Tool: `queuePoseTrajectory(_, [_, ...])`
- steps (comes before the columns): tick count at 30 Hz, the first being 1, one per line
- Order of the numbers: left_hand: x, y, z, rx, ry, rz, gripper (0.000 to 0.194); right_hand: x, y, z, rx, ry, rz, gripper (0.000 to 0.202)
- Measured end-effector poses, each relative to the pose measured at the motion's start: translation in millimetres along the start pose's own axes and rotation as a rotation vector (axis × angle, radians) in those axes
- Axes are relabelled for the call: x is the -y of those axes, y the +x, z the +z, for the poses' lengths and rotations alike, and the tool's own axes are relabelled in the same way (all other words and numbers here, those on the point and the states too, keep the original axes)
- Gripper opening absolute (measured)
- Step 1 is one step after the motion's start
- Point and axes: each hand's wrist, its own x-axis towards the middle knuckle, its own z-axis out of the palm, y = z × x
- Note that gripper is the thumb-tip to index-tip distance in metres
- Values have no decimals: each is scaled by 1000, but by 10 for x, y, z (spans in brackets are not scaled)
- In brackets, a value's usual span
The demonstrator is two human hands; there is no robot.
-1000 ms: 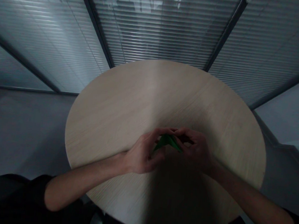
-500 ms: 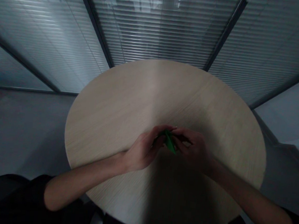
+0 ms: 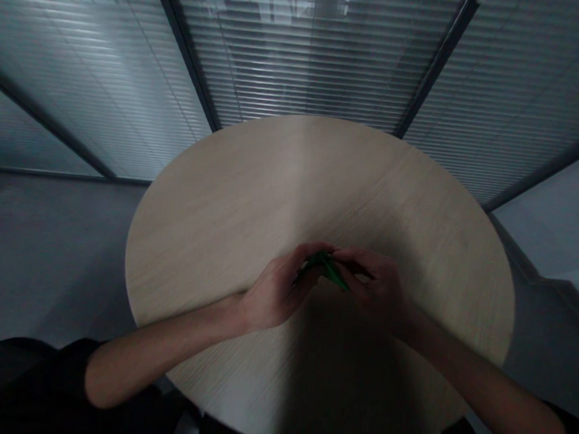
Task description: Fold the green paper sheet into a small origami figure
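A small green folded piece (image 3: 334,274), pointed at its lower right end, is held between my two hands above the round wooden table (image 3: 241,193). My left hand (image 3: 284,287) curls round its left part, with fingers and thumb closed on it. From the right, my right hand (image 3: 377,284) pinches it with the fingertips. The fingertips of both hands meet at the top of the piece. Its left part is partly hidden by my left hand, and the dim light blurs its folds.
Blinds (image 3: 306,64) with dark frames stand behind the table. Grey floor (image 3: 66,246) shows at the left, and a pale wall (image 3: 566,205) at the right. A dark shadow falls on the near part of the table.
The green piece's pointed end has swung up and to the right, closer to my right fingers. Both hands have stayed nearly in place.
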Motion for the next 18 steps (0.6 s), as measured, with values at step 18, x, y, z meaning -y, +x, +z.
queuePoseTrajectory(18, [-26,33,-30,-159,-59,-22,29,81,-21,-46,-31,154,-31,9])
